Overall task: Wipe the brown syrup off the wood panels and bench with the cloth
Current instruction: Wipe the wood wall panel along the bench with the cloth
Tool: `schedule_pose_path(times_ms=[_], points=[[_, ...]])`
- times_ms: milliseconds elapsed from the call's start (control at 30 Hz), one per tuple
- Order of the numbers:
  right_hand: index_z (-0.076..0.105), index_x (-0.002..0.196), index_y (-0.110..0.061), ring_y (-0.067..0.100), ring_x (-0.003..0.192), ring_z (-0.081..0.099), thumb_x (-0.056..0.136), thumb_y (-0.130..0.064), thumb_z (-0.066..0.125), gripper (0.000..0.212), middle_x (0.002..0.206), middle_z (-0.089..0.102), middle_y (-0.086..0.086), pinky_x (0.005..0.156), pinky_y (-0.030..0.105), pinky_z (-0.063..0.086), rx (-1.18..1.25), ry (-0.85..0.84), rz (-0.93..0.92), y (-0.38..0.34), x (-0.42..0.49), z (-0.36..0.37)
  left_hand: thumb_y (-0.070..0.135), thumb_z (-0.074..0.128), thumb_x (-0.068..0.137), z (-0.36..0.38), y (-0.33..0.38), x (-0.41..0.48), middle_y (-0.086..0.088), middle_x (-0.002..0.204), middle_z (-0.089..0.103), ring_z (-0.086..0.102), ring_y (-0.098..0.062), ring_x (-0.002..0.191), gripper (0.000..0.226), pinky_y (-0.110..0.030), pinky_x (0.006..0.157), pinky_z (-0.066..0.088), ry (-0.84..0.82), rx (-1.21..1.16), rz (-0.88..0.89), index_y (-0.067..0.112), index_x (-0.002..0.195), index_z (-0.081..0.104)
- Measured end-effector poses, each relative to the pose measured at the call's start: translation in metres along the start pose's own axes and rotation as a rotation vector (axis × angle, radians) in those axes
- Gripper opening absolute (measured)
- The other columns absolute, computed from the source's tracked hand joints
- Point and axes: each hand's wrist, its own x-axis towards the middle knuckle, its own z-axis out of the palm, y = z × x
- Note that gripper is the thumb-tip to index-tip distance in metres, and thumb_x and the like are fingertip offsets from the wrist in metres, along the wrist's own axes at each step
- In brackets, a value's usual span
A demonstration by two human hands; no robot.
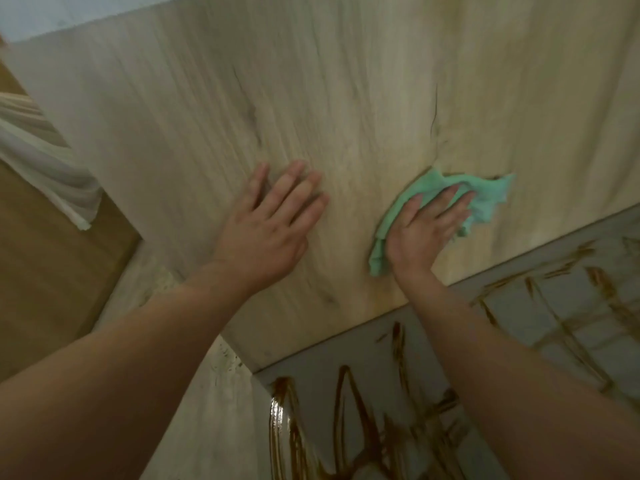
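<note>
The wood panel (346, 81) fills most of the view, and its long lower edge runs diagonally up to the right, meeting the glossy grey tabletop (325, 362). Its left edge slants down past a second pale wood-grain surface (207, 417), which carries a few small brown specks close to the panel's lower corner. The panel's upper and middle stretch lies bare and open on every side of the two hands. The left grip (266, 233) rests flat on the panel, open, with its fingers straight and slightly spread and nothing held. Just beside it, but apart, the right grip (420, 233) presses the green cloth (491, 195) down against the panel with straight, splayed fingers rather than curled ones. The crumpled cloth shows beyond the fingertips and below the thumb side of the palm, near the panel's lower edge but not over it. A thin dark smear sits at the cloth's upper edge. Brown syrup (349, 403) lies in thick looping streaks on the tabletop between the forearms, and thinner streaks (568, 327) continue toward the right. At the far left is a darker brown surface (45, 271) with white fabric (41, 157) draped over it, and a pale wall (69, 12) shows above the panel's top edge.
</note>
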Motion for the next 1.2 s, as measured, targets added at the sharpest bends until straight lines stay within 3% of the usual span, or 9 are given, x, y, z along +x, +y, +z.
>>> schedule_pose_path(times_ms=[133,233,400,600,733,900,1000,1133,1200], points=[[0.014,0.16,0.008,0.054,0.152,0.009,0.106,-0.045,0.028,0.077,0.165,0.007,0.037,0.126,0.056,0.005,-0.017,-0.156,-0.119,-0.009,-0.11,0.021,0.031,0.041,0.104,0.007,0.004,0.003,-0.016,0.164,0.035,0.024,-0.04,0.154,0.054,-0.069,0.12,0.02,0.0,0.039,0.061,0.009,0.153,0.046],[0.008,0.162,-0.002,0.05,0.146,0.023,0.103,-0.053,0.031,0.081,0.164,0.016,0.034,0.12,0.061,0.017,-0.097,-0.284,-0.255,0.016,-0.123,0.02,0.03,0.038,0.106,0.01,0.013,0.012,-0.016,0.163,0.037,0.028,-0.04,0.153,0.05,-0.068,0.119,0.024,0.008,0.019,0.142,0.01,0.151,0.049],[-0.002,0.164,-0.005,0.041,0.157,0.0,0.109,-0.048,0.022,0.074,0.171,-0.009,0.022,0.127,0.047,0.002,0.095,-0.086,0.368,0.043,-0.024,0.004,0.036,0.047,0.101,0.026,0.025,0.018,-0.015,0.166,0.031,0.022,-0.039,0.155,0.058,-0.067,0.122,0.016,0.016,0.052,0.162,0.017,0.156,0.042],[-0.003,0.163,-0.002,0.032,0.159,-0.003,0.104,-0.05,0.02,0.079,0.171,-0.01,0.019,0.129,0.043,0.0,0.226,-0.086,0.637,0.034,-0.101,0.03,0.033,0.045,0.102,0.033,0.023,0.018,-0.018,0.164,0.034,0.026,-0.043,0.153,0.057,-0.071,0.119,0.021,0.08,0.071,0.184,0.012,0.154,0.044],[-0.006,0.159,0.009,0.031,0.158,-0.008,0.105,-0.041,0.02,0.078,0.169,-0.015,0.022,0.127,0.033,-0.008,0.219,-0.246,0.589,0.029,-0.166,0.038,0.032,0.046,0.1,0.037,0.024,0.018,-0.018,0.162,0.037,0.029,-0.043,0.152,0.055,-0.072,0.117,0.023,0.091,0.07,0.179,0.012,0.152,0.048],[-0.001,0.163,-0.001,0.035,0.158,-0.002,0.112,-0.036,0.026,0.067,0.171,-0.006,0.023,0.128,0.043,-0.001,0.189,-0.008,0.645,0.046,-0.069,0.031,0.032,0.043,0.1,0.042,0.025,0.019,-0.016,0.163,0.036,0.027,-0.043,0.153,0.055,-0.072,0.119,0.019,0.09,0.08,0.175,0.013,0.152,0.047],[0.004,0.164,-0.004,0.034,0.159,0.003,0.112,-0.038,0.026,0.066,0.171,-0.001,0.021,0.128,0.043,0.002,0.226,0.004,0.715,0.034,-0.087,0.032,0.031,0.042,0.101,0.042,0.026,0.017,-0.016,0.163,0.038,0.027,-0.042,0.153,0.054,-0.072,0.119,0.02,0.109,0.097,0.158,0.013,0.151,0.048],[-0.009,0.155,0.017,0.035,0.152,-0.012,0.11,-0.017,0.016,0.061,0.161,-0.016,0.042,0.119,0.016,-0.018,0.406,-0.253,0.62,-0.008,-0.194,0.046,0.03,0.044,0.1,0.041,0.028,0.018,-0.015,0.161,0.04,0.03,-0.042,0.152,0.053,-0.072,0.117,0.024,0.121,0.07,0.151,0.013,0.149,0.051],[-0.017,0.151,0.019,0.042,0.152,-0.018,0.11,-0.013,0.013,0.06,0.158,-0.024,0.042,0.119,0.018,-0.02,0.492,-0.334,0.68,-0.016,-0.206,0.05,0.03,0.043,0.1,0.039,0.027,0.018,-0.016,0.162,0.039,0.029,-0.042,0.152,0.053,-0.072,0.118,0.021,0.108,0.057,0.162,0.014,0.15,0.05]])
